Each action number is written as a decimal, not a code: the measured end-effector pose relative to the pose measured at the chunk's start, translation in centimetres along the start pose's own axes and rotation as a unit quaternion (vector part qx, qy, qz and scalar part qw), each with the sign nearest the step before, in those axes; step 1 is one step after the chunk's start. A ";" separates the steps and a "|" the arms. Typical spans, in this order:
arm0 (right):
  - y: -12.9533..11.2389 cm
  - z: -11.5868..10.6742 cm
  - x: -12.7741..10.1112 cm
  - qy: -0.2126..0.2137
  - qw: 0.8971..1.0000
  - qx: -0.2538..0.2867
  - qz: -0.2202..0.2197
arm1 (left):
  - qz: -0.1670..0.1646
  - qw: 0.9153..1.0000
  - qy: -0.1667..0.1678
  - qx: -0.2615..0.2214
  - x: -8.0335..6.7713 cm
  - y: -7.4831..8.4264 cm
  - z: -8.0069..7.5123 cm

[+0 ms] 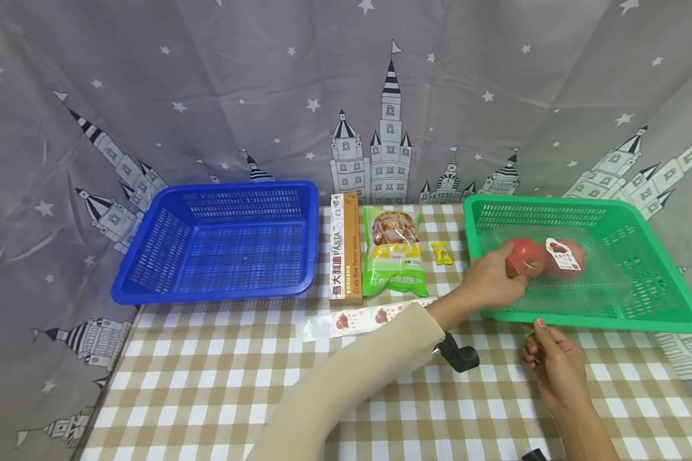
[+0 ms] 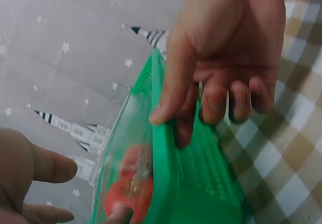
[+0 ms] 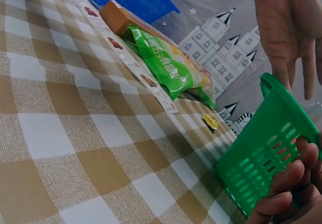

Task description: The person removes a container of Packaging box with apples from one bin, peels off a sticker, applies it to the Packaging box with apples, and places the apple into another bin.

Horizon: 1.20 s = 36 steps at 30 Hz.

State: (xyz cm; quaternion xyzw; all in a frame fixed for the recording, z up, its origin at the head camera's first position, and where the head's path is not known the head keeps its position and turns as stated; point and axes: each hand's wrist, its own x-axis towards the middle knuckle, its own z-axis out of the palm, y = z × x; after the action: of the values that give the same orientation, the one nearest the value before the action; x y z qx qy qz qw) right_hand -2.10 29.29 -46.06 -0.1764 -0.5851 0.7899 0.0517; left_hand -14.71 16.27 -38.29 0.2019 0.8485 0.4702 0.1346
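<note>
The left hand (image 1: 493, 278) reaches over the near rim of the green basket (image 1: 669, 320), fingers curled on the bagged red apples (image 1: 544, 257) inside it. The right hand (image 1: 553, 362) touches the front rim, fingers relaxed. The slippery clear bag could slide from that grip, or the light basket could skid on the tabletop (image 1: 207, 384).

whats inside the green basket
A clear bag of red fruit with a tag lies in the green basket; the left hand covers part of one fruit, so the kind is unclear.
</note>
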 end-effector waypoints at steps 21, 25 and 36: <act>0.0 -0.1 0.1 0.001 1.000 0.008 0.002 | 0.051 0.984 0.001 -0.173 -2.4 -0.2 -3.6; 0.1 0.0 0.1 0.001 1.000 0.008 0.006 | 0.085 0.987 0.000 -0.135 -5.0 -1.9 -7.5; -1.0 1.2 -0.5 0.079 0.976 -0.197 0.049 | 0.045 0.996 0.078 0.019 -15.9 -9.6 -18.9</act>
State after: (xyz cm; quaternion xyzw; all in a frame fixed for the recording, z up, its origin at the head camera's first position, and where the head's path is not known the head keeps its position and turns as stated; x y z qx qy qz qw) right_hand -2.17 28.37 -44.70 -0.2733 -0.7142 0.6439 0.0227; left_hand -10.62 -9.78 -36.00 0.2050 0.8554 0.4738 0.0428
